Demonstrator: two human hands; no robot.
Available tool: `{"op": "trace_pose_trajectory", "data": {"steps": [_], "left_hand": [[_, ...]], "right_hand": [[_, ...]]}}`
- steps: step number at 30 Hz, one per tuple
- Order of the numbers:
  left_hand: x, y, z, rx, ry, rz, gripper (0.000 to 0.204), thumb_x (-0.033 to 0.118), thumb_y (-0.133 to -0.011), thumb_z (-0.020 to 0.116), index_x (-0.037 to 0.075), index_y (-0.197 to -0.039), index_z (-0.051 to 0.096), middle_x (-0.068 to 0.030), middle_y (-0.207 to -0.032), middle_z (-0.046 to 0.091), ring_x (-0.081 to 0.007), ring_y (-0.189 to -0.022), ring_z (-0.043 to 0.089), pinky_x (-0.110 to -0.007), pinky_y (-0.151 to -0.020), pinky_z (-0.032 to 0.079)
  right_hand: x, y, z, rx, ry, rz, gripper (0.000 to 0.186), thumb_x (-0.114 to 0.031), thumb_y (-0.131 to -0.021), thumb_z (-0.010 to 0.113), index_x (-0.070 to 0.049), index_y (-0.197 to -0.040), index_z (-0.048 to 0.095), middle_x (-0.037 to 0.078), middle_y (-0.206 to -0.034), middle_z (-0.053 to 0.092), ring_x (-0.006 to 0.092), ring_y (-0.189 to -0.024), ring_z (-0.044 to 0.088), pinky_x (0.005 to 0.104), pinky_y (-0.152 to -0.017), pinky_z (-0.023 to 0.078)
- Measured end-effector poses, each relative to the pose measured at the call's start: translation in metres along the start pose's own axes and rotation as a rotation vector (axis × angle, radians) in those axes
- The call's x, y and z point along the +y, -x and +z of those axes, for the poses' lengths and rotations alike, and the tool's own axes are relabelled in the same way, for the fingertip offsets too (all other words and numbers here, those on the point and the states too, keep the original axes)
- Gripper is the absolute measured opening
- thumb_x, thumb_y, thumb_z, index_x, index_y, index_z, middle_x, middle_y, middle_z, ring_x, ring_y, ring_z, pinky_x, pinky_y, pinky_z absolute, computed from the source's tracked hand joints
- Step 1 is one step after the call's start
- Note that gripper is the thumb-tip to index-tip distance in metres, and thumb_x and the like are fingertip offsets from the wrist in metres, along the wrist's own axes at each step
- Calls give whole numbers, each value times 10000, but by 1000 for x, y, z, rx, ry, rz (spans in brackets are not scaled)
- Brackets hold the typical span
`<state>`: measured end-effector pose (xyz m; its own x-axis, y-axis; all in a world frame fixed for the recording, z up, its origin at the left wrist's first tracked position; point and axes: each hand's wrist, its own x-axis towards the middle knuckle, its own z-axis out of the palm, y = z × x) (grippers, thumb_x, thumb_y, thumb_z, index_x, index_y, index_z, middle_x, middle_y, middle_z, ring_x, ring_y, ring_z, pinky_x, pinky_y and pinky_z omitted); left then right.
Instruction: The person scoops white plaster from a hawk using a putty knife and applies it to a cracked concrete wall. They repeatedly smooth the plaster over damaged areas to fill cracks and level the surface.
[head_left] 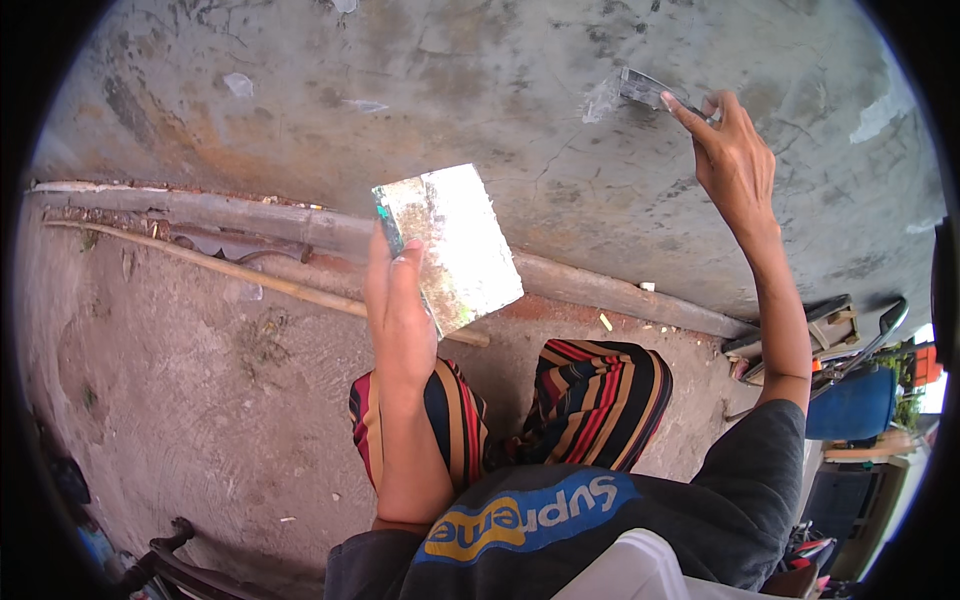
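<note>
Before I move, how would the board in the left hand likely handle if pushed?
The board looks stiff, showing no sag. It's probably fairly light, since the left hand alone holds it up. Pushed at its right side, it may tip, being gripped near its left edge.

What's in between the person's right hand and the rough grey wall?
In the head view, a flat grey scraper sits between the right hand and the rough grey wall.

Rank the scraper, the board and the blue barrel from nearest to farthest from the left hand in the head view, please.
1. Board: held in the left hand.
2. Scraper: upper right, held in the right hand.
3. Blue barrel: far right of the picture.
</note>
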<state>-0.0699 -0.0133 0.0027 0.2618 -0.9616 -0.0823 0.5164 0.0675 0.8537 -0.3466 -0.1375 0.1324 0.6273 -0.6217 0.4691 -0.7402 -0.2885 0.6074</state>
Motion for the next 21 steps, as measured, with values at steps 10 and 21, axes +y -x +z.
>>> {"op": "trace_pose_trajectory", "data": {"steps": [10, 21], "left_hand": [[1, 0, 2, 5, -39, -7, 539, 202, -956, 485, -88, -1391, 357, -141, -1296, 492, -196, -1175, 484, -305, -1013, 346], [2, 2, 5, 5, -61, 59, 389, 169, -978, 397, -67, -1285, 436, -115, -1150, 558, -159, -1031, 506, -282, -931, 378]], "right_hand": [[-35, 22, 29, -110, -158, -184, 494, -9, -745, 661, -279, -1158, 679, 23, -863, 513, 167, -716, 534, 294, -520, 460], [-14, 14, -16, -42, -16, 25, 458, -11, -738, 670, -266, -1117, 703, 2, -906, 549, 161, -720, 556, 304, -547, 469]]}}
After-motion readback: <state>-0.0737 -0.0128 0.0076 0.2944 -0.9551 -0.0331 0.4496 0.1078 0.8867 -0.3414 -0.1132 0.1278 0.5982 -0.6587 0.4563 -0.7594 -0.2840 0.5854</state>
